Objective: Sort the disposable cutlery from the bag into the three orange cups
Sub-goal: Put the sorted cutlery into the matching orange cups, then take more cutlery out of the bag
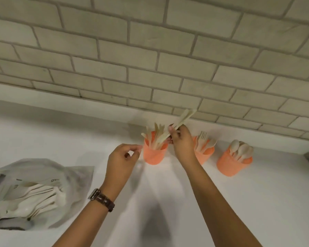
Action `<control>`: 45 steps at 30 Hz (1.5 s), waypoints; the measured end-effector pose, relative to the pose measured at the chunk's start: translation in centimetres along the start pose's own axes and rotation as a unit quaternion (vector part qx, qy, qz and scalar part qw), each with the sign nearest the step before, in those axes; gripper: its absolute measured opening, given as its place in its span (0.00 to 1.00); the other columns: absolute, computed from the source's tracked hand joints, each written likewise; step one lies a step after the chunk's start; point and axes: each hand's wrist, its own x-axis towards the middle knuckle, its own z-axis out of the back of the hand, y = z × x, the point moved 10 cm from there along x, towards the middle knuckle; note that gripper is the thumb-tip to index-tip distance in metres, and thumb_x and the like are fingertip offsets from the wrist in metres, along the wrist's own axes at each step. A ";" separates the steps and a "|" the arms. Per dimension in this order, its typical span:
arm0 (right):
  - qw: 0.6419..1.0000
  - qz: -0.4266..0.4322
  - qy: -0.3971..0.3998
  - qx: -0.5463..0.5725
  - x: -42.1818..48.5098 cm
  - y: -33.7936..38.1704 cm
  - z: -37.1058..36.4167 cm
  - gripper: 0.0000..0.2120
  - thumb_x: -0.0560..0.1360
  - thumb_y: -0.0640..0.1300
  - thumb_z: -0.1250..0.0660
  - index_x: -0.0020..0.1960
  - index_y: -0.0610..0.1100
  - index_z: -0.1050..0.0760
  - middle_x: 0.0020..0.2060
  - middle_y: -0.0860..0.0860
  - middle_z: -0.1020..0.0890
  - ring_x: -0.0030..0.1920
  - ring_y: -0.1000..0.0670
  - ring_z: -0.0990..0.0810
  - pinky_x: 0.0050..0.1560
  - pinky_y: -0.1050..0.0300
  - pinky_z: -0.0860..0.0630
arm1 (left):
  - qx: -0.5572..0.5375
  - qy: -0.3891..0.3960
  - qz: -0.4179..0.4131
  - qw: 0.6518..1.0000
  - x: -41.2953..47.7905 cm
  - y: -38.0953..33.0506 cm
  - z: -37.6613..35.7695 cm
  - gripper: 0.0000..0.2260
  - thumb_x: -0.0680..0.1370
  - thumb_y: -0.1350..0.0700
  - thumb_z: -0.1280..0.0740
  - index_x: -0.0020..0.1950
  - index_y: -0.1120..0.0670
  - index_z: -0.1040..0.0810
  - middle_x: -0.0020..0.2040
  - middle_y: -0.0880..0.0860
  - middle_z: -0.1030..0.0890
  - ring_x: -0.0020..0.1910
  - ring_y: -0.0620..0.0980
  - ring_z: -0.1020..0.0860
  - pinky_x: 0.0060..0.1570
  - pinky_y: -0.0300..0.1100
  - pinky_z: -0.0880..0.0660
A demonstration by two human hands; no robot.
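The bag [34, 189] lies near on the tabletop [239, 202], cutlery [30, 202] still inside. The left hand [122, 161] hovers just beside the left cup [154, 154], thumb and forefinger loosely curled, seemingly on nothing. The right hand [181, 138] pinches a few pale knives [183, 119], probably, tilted over that cup's rim. Lower them handle-first among the knives already standing there, steadying the cup against tipping. The fork cup [204, 154] and spoon cup [233, 164] stand further right.
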 end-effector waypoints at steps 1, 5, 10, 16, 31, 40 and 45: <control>1.000 -0.005 0.004 -0.018 0.8 0.0 -0.8 0.08 0.79 0.42 0.38 0.49 0.37 0.27 0.37 0.45 0.20 0.32 0.53 0.22 0.33 0.67 0.25 | -0.004 0.000 0.004 1.000 -0.7 0.0 0.9 0.07 0.74 0.57 0.31 0.43 0.44 0.18 0.43 0.40 0.19 0.29 0.41 0.30 0.35 0.27 0.31; 0.986 -0.042 0.069 -0.143 1.4 -2.4 -3.8 0.05 0.75 0.38 0.35 0.42 0.37 0.24 0.35 0.48 0.23 0.37 0.48 0.26 0.26 0.67 0.34 | -0.020 -0.019 0.025 0.999 -2.8 0.2 4.1 0.07 0.74 0.59 0.31 0.43 0.47 0.17 0.33 0.37 0.21 0.28 0.41 0.31 0.32 0.26 0.34; 0.984 -0.031 0.064 -0.161 -0.2 -2.9 -2.9 0.04 0.72 0.41 0.30 0.46 0.43 0.23 0.39 0.50 0.22 0.40 0.50 0.24 0.32 0.71 0.33 | -0.004 -0.064 0.040 0.997 -5.7 0.2 9.0 0.06 0.74 0.58 0.31 0.45 0.47 0.17 0.29 0.34 0.23 0.26 0.41 0.31 0.30 0.25 0.34; 0.973 0.105 0.125 -0.161 -6.2 1.5 -6.5 0.09 0.71 0.45 0.28 0.50 0.44 0.20 0.41 0.51 0.20 0.39 0.49 0.23 0.44 0.59 0.28 | 0.110 -0.158 0.037 0.981 -9.6 1.5 18.3 0.08 0.74 0.59 0.31 0.43 0.44 0.19 0.45 0.43 0.20 0.39 0.39 0.24 0.38 0.26 0.30; 0.899 0.163 0.375 -0.155 -21.9 4.2 -28.2 0.14 0.77 0.33 0.42 0.57 0.39 0.22 0.52 0.49 0.23 0.51 0.54 0.25 0.53 0.69 0.32 | 0.246 -0.118 0.165 0.948 -8.4 13.2 27.4 0.11 0.72 0.54 0.29 0.54 0.45 0.18 0.65 0.54 0.30 0.60 0.57 0.28 0.61 0.46 0.31; 0.746 0.266 0.373 -0.483 -18.9 2.3 -35.1 0.13 0.69 0.42 0.29 0.53 0.43 0.22 0.50 0.42 0.21 0.52 0.42 0.23 0.45 0.50 0.27 | 0.186 0.000 0.073 0.980 -6.2 13.7 26.4 0.31 0.68 0.69 0.36 0.69 0.50 0.31 0.58 0.40 0.37 0.41 0.40 0.26 0.35 0.24 0.29; 0.615 0.344 0.397 -0.587 -18.8 1.0 -36.4 0.18 0.74 0.39 0.36 0.64 0.42 0.29 0.60 0.41 0.27 0.58 0.39 0.28 0.41 0.50 0.32 | 0.153 0.036 0.063 0.985 -5.9 13.3 25.8 0.31 0.69 0.67 0.36 0.71 0.50 0.34 0.59 0.39 0.40 0.48 0.43 0.25 0.38 0.25 0.28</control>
